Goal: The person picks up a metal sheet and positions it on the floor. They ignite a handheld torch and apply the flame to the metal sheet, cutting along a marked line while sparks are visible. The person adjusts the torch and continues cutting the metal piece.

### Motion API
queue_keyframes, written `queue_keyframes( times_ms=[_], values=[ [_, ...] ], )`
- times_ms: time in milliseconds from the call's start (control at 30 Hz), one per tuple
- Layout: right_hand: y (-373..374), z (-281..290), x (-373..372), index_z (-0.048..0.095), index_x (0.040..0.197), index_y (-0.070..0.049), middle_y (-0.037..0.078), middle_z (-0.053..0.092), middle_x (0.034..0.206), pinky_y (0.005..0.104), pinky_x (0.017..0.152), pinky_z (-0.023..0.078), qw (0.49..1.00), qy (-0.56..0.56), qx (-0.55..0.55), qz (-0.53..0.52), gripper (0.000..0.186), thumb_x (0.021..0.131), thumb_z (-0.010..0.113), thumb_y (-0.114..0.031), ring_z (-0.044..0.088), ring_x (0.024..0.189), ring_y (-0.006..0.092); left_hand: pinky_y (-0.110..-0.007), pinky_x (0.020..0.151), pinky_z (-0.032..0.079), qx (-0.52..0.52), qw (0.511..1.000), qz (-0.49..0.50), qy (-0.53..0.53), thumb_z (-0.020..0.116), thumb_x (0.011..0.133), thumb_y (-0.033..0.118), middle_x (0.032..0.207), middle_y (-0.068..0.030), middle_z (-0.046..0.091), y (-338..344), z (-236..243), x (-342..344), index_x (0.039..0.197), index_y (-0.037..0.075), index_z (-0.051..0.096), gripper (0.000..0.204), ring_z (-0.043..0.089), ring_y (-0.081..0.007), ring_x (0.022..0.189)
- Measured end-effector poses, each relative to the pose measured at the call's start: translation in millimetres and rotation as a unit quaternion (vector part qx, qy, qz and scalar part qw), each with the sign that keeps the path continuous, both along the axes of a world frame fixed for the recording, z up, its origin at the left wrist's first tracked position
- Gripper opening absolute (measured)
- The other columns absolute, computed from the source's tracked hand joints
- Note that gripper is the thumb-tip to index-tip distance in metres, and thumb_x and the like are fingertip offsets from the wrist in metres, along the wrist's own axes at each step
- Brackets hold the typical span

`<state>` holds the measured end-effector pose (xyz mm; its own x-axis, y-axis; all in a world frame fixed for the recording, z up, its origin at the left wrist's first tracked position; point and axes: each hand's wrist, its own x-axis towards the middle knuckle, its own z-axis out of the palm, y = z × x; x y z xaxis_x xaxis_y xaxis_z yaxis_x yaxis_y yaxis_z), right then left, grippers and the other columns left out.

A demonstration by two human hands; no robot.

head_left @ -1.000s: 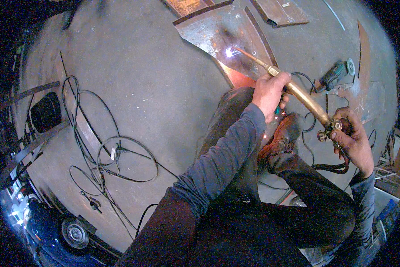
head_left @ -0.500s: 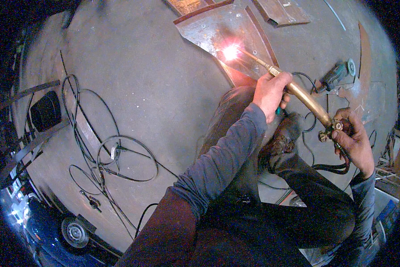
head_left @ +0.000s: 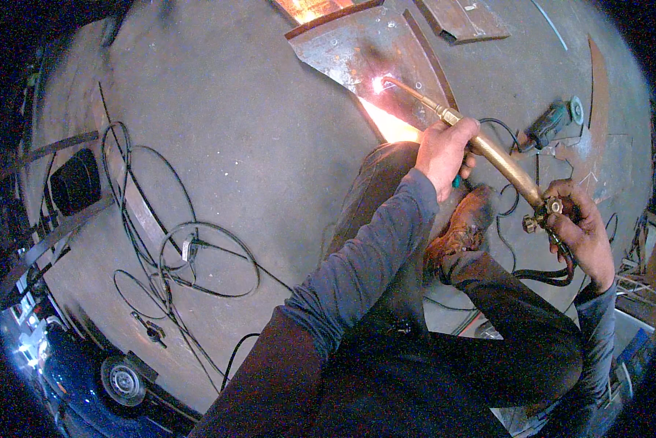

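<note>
A brass gas torch (head_left: 504, 162) runs diagonally between my hands, its thin bent tip lit at the upper left. My left hand (head_left: 445, 154) is closed around the front of its handle; a small green thing shows beneath that hand, too hidden to name. At the rear, my right hand (head_left: 580, 228) grips the valve end, fingers on a small round knob where dark hoses leave. A bright flame glows at the tip, over a curved steel piece (head_left: 342, 50) with raised edges. Orange light shows along the steel's near side, by my knee.
An angle grinder (head_left: 548, 128) lies on the floor at the right, beside a rusty flat strip (head_left: 598, 109). Another rusty steel section (head_left: 463, 18) is at the top. Looped black cables (head_left: 204, 259) spread across the left floor. A dark blue car (head_left: 80, 379) stands lower left.
The flame at the tip has shrunk from a wide pink glare to a small bright point. Orange light now shows on the steel and my boot. Both hands stay in place.
</note>
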<state>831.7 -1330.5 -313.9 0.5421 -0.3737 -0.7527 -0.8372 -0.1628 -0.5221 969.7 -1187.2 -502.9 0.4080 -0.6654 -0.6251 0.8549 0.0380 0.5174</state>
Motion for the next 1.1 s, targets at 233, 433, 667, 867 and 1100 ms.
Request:
queue_keyframes(
  times_ms=[233,433,667,867,1100],
  values=[
    [-4.7,-1.8,-7.0,0.056,0.116,-0.011,-0.001,0.063,0.089,0.0228,0.051,0.046,1.0,-0.009,-0.002,0.005,0.023,0.093,0.062,-0.01,0.055,0.064,0.0069,-0.028,0.042,0.04,-0.035,0.999,-0.01,0.003,0.06,0.094,0.027,0.072,-0.0053,0.056,-1.2,-3.4,-0.6,0.091,0.003,0.058,0.025,0.051,-0.0133,0.051],
    [-4.3,-4.1,-3.6,0.054,0.115,-0.011,-0.001,0.063,0.088,0.0227,0.05,0.045,1.0,-0.007,0.015,0.006,0.024,0.094,0.064,-0.009,0.055,0.064,0.0069,-0.028,0.041,0.04,-0.018,1.0,0.008,0.013,0.06,0.094,0.029,0.072,-0.0057,0.056,0.2,-5.7,-0.8,0.091,0.003,0.057,0.026,0.053,-0.0139,0.052],
    [0.2,-2.2,-1.5,0.051,0.116,-0.012,0.0,0.062,0.088,0.0233,0.049,0.045,1.0,-0.003,-0.002,-0.003,0.03,0.093,0.069,-0.008,0.054,0.062,0.0076,-0.028,0.042,0.041,-0.012,1.0,0.013,0.002,0.061,0.093,0.031,0.074,-0.0056,0.058,-1.3,-5.9,-1.6,0.093,0.004,0.059,0.027,0.055,-0.013,0.054],
    [0.4,-1.1,-0.4,0.051,0.114,-0.012,0.0,0.062,0.087,0.0234,0.048,0.044,1.0,-0.008,0.0,-0.003,0.028,0.093,0.069,-0.009,0.054,0.062,0.0076,-0.028,0.042,0.041,-0.005,1.0,0.016,-0.007,0.062,0.092,0.03,0.075,-0.0061,0.059,-2.0,-5.8,-2.3,0.092,0.003,0.06,0.028,0.055,-0.0136,0.055],
    [1.5,-0.8,3.0,0.052,0.111,-0.011,0.0,0.062,0.088,0.0229,0.048,0.045,1.0,0.005,-0.003,0.0,0.024,0.092,0.065,-0.006,0.054,0.06,0.0077,-0.028,0.042,0.041,-0.01,1.0,0.012,0.0,0.061,0.093,0.03,0.076,-0.006,0.058,-0.3,-5.0,-1.0,0.093,0.003,0.06,0.027,0.055,-0.0137,0.055]
  ],
)
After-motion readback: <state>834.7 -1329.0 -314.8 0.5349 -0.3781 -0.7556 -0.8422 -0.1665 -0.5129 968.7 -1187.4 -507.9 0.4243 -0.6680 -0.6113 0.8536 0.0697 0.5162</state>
